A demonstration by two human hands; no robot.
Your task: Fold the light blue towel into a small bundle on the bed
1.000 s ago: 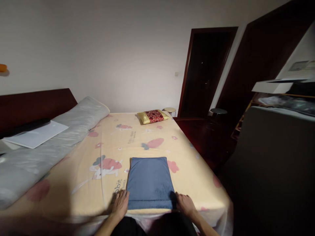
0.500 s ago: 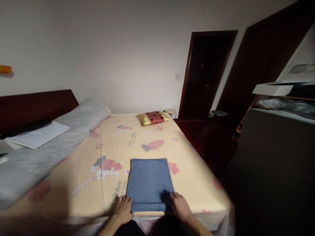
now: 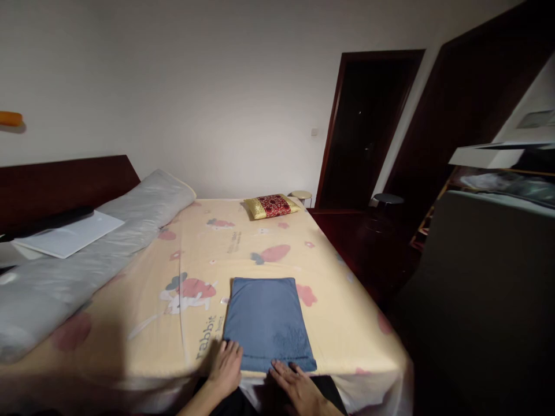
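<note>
A folded blue cloth (image 3: 266,320) lies flat on the yellow patterned bed sheet (image 3: 182,323), near the bed's front edge. My left hand (image 3: 227,365) rests at the cloth's near left corner, fingers spread and touching its edge. My right hand (image 3: 296,386) lies palm down just below the cloth's near edge, its fingertips at the edge. Neither hand holds anything.
A long grey bolster (image 3: 82,260) runs along the dark headboard at the left, with a white sheet (image 3: 69,234) on it. A red and gold cushion (image 3: 271,205) sits at the far end. Dark doors (image 3: 368,127) and a stool (image 3: 385,199) stand to the right.
My right hand has slid from the cloth's near right corner leftward and toward me, to below the near edge. My left hand stays at the left corner. The cloth's near right corner now lies flatter.
</note>
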